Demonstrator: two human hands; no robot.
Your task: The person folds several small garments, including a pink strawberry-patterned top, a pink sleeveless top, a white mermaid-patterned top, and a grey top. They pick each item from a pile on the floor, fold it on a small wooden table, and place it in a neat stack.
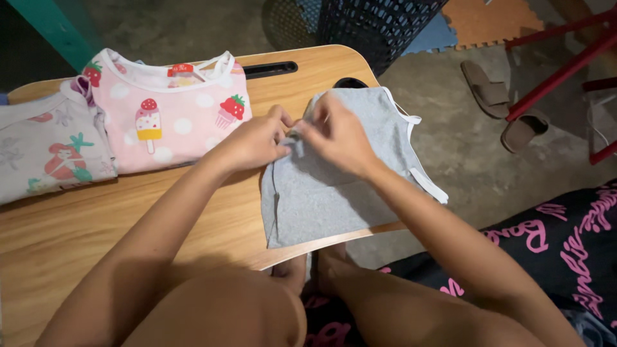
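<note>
Single view: head-worn camera, angled steeply down and forward over the person's own lap and forearms. Close range; the wooden lap table (pixel 193 212) fills the left and centre, its far edge near the top of frame, its right edge crossing mid-frame. Concrete floor (pixel 463 148) shows beyond, upper right. No second view to overlap
</note>
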